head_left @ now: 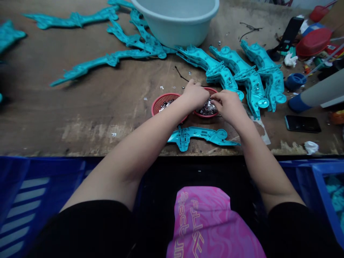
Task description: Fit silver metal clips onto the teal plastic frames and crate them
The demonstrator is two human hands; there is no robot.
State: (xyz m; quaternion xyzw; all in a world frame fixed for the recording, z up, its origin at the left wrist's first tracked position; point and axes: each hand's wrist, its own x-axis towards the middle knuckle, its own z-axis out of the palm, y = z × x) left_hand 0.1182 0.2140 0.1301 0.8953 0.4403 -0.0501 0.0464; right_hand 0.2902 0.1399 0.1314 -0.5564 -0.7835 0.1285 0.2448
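My left hand [196,94] is over the right-hand red basket [206,115], its fingers curled and their tips mostly hidden. My right hand [228,104] reaches in from the other side, thumb and forefinger pinched over the small shiny metal pieces [209,107] in that basket. Whatever either hand holds is too small to make out. A second red basket [153,107] with similar pieces stands to the left, partly behind my left forearm. In front of both baskets lies a turquoise plastic part [200,133], its left end covered by my forearm.
Stacked turquoise parts [249,80] stand to the right of the baskets. More long turquoise parts [107,59] lie at the left and back, near a pale basin [180,27]. A phone [302,124] lies at the right. Blue crates [61,179] stand below the table edge.
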